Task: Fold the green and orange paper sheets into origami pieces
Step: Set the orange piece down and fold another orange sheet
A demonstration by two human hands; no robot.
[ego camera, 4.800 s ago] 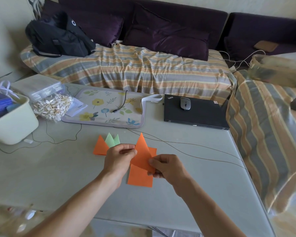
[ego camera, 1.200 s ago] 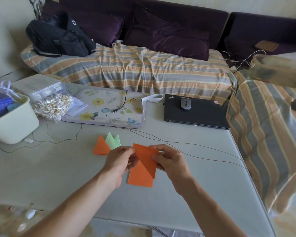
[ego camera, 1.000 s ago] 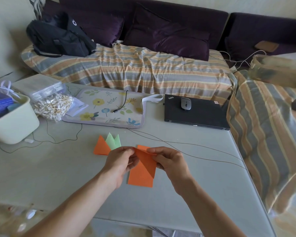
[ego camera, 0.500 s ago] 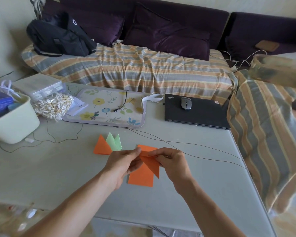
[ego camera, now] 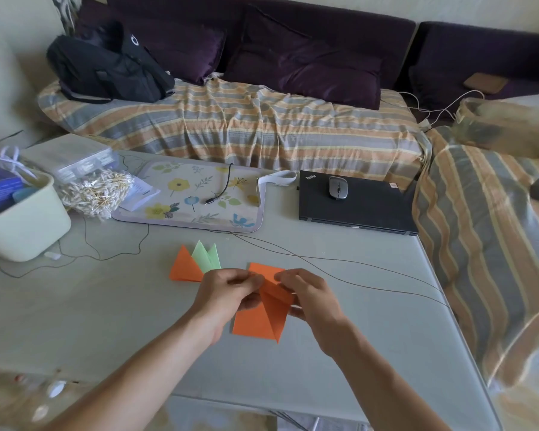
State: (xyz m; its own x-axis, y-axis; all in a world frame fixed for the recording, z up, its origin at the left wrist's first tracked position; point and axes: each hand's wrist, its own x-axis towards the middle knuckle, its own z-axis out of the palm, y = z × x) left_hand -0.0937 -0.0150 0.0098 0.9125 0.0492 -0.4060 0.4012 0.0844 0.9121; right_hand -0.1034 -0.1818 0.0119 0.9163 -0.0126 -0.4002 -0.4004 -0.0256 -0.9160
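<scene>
Left of the orange sheet, just beside it on the table: finished-looking folded points, orange piece with green piece tucked behind. Left hand pinching the sheet's left edge, fingers curled. Sheet partly creased, held over more flat orange paper. Right hand pinching the right side. Judged partway through: some pieces folded, this one mid-fold, its remaining creases still to do.
</scene>
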